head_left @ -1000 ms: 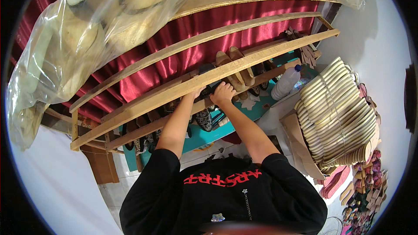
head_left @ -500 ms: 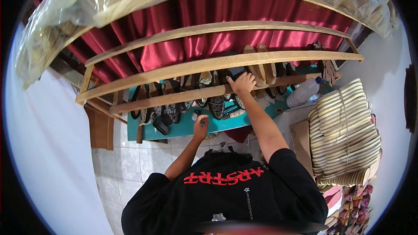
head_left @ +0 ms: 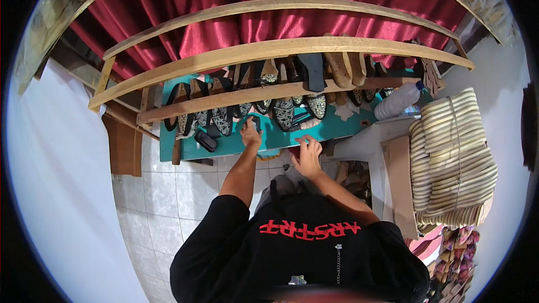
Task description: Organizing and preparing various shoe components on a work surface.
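My left hand (head_left: 250, 134) is closed around a small dark block (head_left: 256, 122) over the near part of the teal table (head_left: 227, 147). To its right my right hand (head_left: 308, 157) hovers by the table's front edge, fingers apart and bent, with nothing visible in them. Behind both hands, patterned pointed shoes (head_left: 282, 114) lean in a row on a wooden rail (head_left: 219, 105). One shoe with a glittery toe (head_left: 316, 106) stands right of the middle. Above it a dark flat slab (head_left: 311, 72) rests across the rail. Left of my left hand lies a black oblong case (head_left: 205, 141).
Two more wooden bars (head_left: 269, 51) cross before a red curtain (head_left: 224, 28). Bare wooden shoe lasts (head_left: 337, 62) lean at the rack's right. A whitish bottle (head_left: 397, 102) and a tied stack of striped sheets (head_left: 455, 151) are on the right. Tiled floor (head_left: 163, 196) shows below.
My right hand has left the dark slab on the rack and come down to the table's front edge. My left hand has moved forward over the table. The view has shifted slightly.
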A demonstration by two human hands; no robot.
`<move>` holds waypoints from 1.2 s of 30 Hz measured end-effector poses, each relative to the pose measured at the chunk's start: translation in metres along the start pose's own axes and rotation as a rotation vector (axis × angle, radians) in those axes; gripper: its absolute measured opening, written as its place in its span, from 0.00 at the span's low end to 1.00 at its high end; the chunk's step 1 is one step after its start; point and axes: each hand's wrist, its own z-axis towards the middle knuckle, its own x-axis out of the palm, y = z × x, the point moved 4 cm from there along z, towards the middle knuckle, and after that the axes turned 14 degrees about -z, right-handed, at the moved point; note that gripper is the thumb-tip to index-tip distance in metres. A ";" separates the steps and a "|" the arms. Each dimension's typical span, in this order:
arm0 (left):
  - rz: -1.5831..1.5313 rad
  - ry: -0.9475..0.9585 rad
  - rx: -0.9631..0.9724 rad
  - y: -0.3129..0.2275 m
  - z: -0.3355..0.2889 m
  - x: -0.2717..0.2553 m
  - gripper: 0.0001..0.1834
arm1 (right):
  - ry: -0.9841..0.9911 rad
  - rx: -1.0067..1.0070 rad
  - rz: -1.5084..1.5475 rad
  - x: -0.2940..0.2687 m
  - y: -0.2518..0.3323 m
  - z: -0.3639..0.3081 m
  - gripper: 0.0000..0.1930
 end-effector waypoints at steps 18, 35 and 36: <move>-0.846 1.153 0.269 -0.126 -0.303 0.089 0.28 | -0.041 0.590 0.240 -0.114 -0.049 -0.179 0.22; -0.515 2.165 0.805 -0.183 -0.779 0.080 0.25 | -1.003 1.572 0.009 -0.321 0.049 -0.632 0.24; -0.488 2.219 0.789 -0.184 -0.797 0.074 0.24 | -1.030 1.595 -0.003 -0.324 0.053 -0.648 0.24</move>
